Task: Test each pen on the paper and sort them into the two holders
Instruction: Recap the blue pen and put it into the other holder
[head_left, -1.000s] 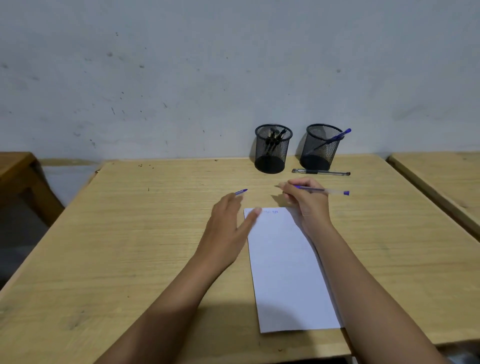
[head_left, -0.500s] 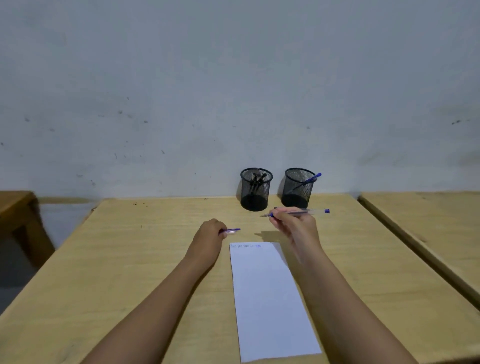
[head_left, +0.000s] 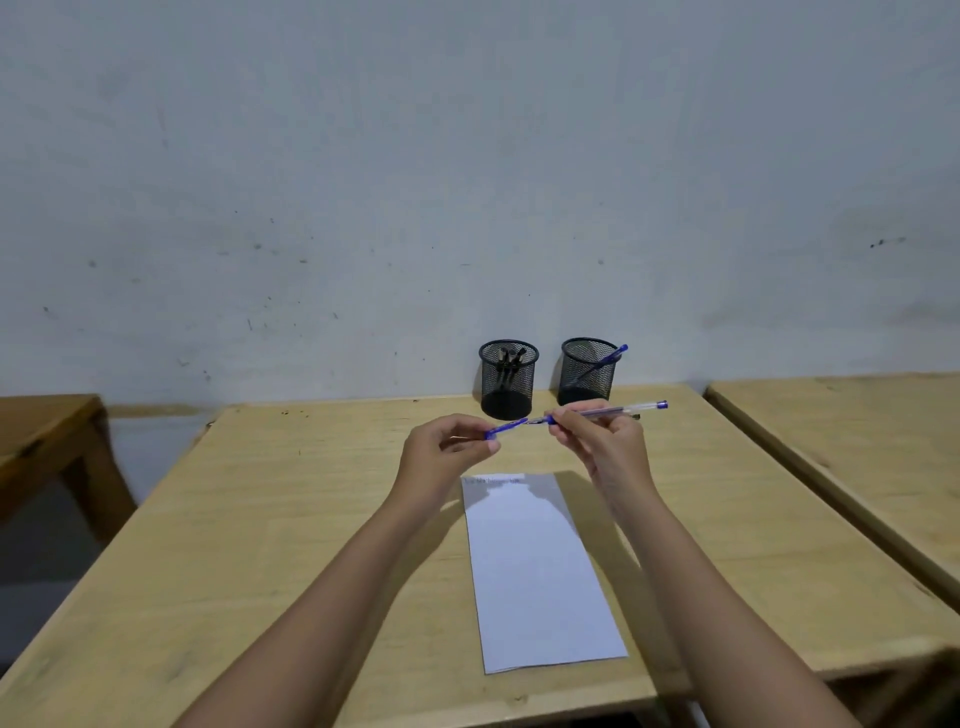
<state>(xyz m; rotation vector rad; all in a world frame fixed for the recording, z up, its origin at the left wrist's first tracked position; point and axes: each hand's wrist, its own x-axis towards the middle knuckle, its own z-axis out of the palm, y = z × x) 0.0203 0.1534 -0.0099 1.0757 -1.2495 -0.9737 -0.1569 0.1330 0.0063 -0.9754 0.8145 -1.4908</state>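
My right hand (head_left: 602, 441) grips a clear blue pen (head_left: 618, 411), held level above the table with its tip pointing left. My left hand (head_left: 447, 457) pinches the blue pen cap (head_left: 506, 427), whose open end nearly meets the pen's tip. Below them lies a narrow white paper (head_left: 535, 571) with small scribbles along its top edge. At the back stand two black mesh holders: the left holder (head_left: 508, 379) holds dark pens, the right holder (head_left: 589, 371) holds one blue pen (head_left: 605, 361). A dark pen on the table behind my right hand is mostly hidden.
The light wooden table (head_left: 285, 545) stands against a pale wall. A second table (head_left: 857, 441) runs along the right, with a narrow gap between. A darker wooden table (head_left: 41, 436) sits at the far left.
Both hands rose off the table and came together. My left hand brought the cap from beside the paper up to the pen's tip. The camera view tilted up.
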